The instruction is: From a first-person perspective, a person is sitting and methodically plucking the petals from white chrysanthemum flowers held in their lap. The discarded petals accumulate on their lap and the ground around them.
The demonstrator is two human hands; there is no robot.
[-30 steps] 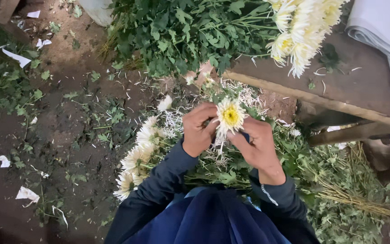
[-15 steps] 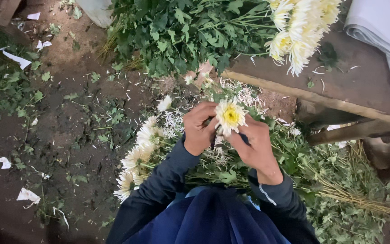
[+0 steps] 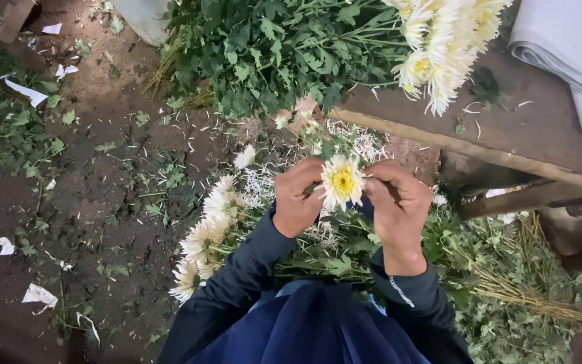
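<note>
While scraps of paper [image 3: 38, 294] and leaves are littering the dirt floor [image 3: 102, 202] at left, the left hand [image 3: 298, 197] and right hand [image 3: 399, 209] are pinching a white flower [image 3: 342, 182] mid-frame, below a wooden bench [image 3: 506, 135].

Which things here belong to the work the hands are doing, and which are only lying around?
In the work:
- white flower with yellow centre, held between both hands
- left hand
- right hand
- white flowers lying under the left arm

Lying about:
- paper scraps on the dirt floor
- leafy bunch on the wooden bench
- folded white sheets
</note>
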